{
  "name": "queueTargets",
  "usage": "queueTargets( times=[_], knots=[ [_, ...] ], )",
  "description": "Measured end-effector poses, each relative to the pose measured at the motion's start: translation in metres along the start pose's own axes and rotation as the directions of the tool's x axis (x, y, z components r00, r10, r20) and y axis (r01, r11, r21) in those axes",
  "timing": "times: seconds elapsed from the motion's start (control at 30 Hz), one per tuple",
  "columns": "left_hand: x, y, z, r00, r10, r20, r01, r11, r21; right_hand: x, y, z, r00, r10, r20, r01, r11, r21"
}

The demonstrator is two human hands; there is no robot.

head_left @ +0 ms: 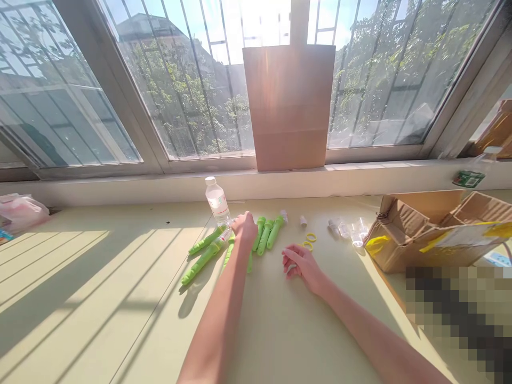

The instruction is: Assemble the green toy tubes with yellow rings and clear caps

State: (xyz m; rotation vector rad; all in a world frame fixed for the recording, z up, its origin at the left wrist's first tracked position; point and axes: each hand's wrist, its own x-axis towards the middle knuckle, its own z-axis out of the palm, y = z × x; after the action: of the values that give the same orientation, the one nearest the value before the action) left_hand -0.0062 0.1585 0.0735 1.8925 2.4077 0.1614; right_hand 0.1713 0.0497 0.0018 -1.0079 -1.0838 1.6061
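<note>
My left hand (245, 226) is closed at the clear end of a green ribbed tube (202, 265), beside a water bottle; its fingertips are partly hidden. Another green tube (206, 241) lies behind that one. Several more green tubes (264, 237) lie to the right of my left hand, some partly covered by my forearm. My right hand (298, 261) hovers over the table with curled fingers apart, holding nothing visible. Just beyond it lie two yellow rings (311, 237). A small clear cap (303, 221) sits farther back.
The water bottle (218, 201) stands near the window wall. Several clear cups (357, 234) are by an open cardboard box (436, 234) at right. A cardboard sheet (290, 106) leans on the window. A pink plastic bag (23, 213) lies far left.
</note>
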Motion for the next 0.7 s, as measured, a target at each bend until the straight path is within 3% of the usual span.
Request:
queueTargets(
  times=[0.33, 0.7],
  knots=[
    [-0.011, 0.016, 0.01, 0.99, 0.142, 0.023, -0.142, 0.99, 0.0, -0.001, -0.001, 0.002, 1.0, -0.004, -0.016, 0.004, 1.0, 0.013],
    [-0.019, 0.022, 0.012, 0.981, 0.188, 0.041, -0.188, 0.982, -0.012, -0.003, -0.004, 0.003, 1.0, 0.0, -0.009, 0.0, 1.0, 0.003]
  ],
)
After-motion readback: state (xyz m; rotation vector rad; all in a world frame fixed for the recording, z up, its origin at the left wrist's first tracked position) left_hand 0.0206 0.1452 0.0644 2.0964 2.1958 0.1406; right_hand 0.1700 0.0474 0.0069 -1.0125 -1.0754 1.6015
